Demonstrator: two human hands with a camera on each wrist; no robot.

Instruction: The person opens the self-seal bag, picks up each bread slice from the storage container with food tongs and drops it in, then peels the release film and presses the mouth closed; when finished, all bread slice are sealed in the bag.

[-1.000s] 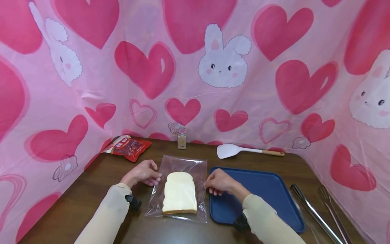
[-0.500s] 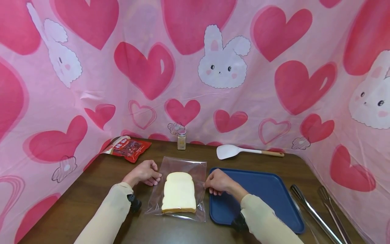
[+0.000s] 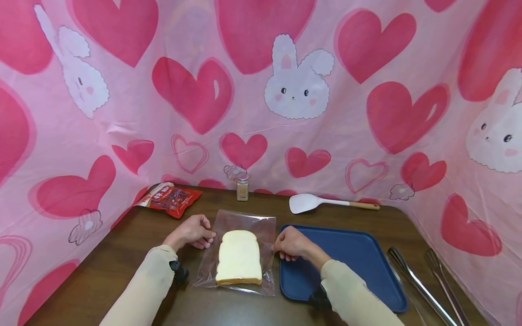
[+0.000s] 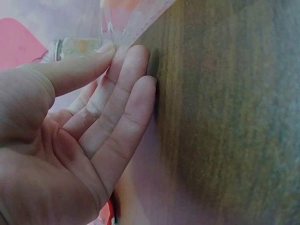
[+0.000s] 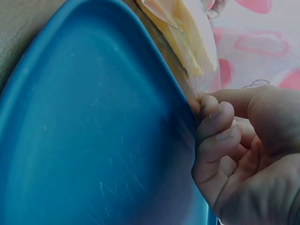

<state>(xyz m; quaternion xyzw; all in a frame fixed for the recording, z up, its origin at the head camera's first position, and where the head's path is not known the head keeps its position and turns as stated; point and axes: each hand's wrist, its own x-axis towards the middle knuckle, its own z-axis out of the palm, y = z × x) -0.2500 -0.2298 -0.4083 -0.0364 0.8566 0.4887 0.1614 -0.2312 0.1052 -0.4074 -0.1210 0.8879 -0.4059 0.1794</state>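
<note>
A thick slice of bread (image 3: 239,257) lies inside a clear plastic bag (image 3: 267,226) on the brown table. On the bag's left side, my left hand (image 3: 192,232) pinches the edge between thumb and index finger; the left wrist view shows the film caught at those fingertips, with the other fingers extended. My right hand (image 3: 297,244) pinches the opposite edge, its other fingers curled, over the left rim of a blue tray (image 3: 346,258). In the right wrist view the plastic runs taut from the pinch toward the bread (image 5: 187,33).
Behind the bag stands a small seasoning jar (image 3: 242,188). A red food packet (image 3: 171,199) lies at the back left, and a white spatula (image 3: 306,203) with a wooden handle at the back right. Metal tongs (image 3: 420,283) and another metal utensil (image 3: 444,285) lie right of the tray.
Both hands keep their pinch on the bag's edges. The bag's lower end and the bread have shifted very slightly; otherwise the scene stands still apart from a small camera drift.
</note>
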